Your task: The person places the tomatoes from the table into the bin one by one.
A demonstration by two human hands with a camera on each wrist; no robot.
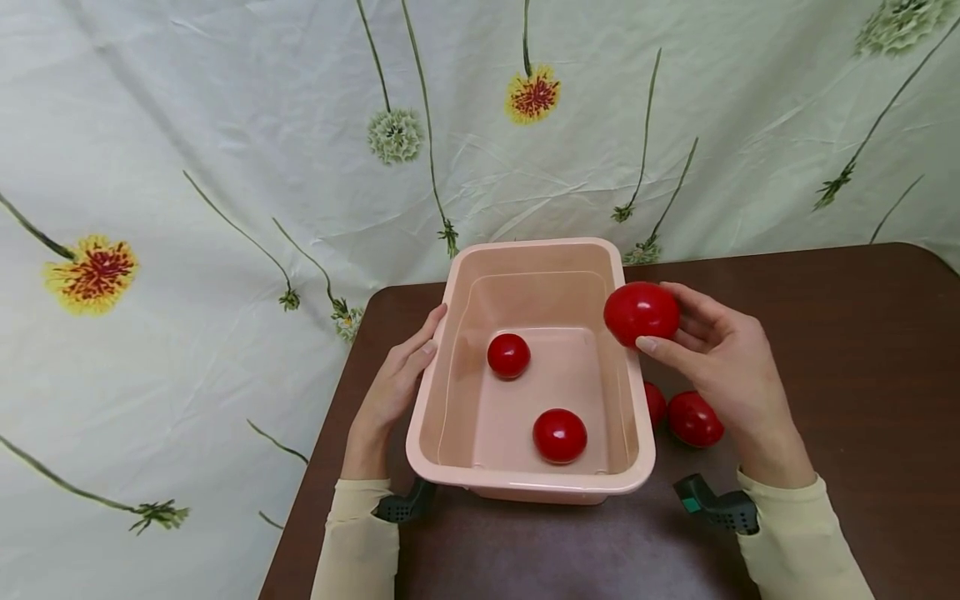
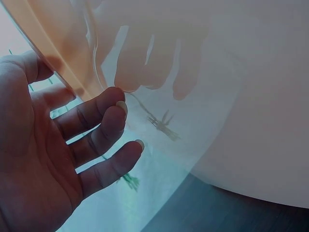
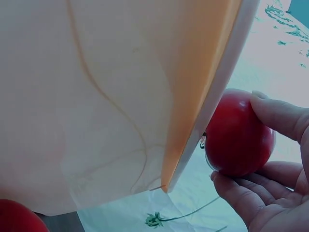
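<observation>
A pink plastic tub [image 1: 532,483] stands on the table with two red tomatoes inside: one tomato [image 1: 508,357] toward the back left, another tomato [image 1: 560,436] near the front right. My left hand [image 1: 393,383] rests its fingertips against the tub's left rim, the fingers [image 2: 94,116] loosely extended along the outer wall. With thumb and fingertips my right hand [image 1: 723,358] pinches a glossy red tomato [image 1: 641,313], held up over the tub's right rim. In the right wrist view this tomato [image 3: 239,133] appears just outside the rim.
Beside the tub on the right lie a tomato [image 1: 694,419] and another tomato [image 1: 656,405] partly hidden by the tub wall. The dark brown table [image 1: 862,358] extends right. A white flower-print cloth [image 1: 300,117] hangs behind and left of it.
</observation>
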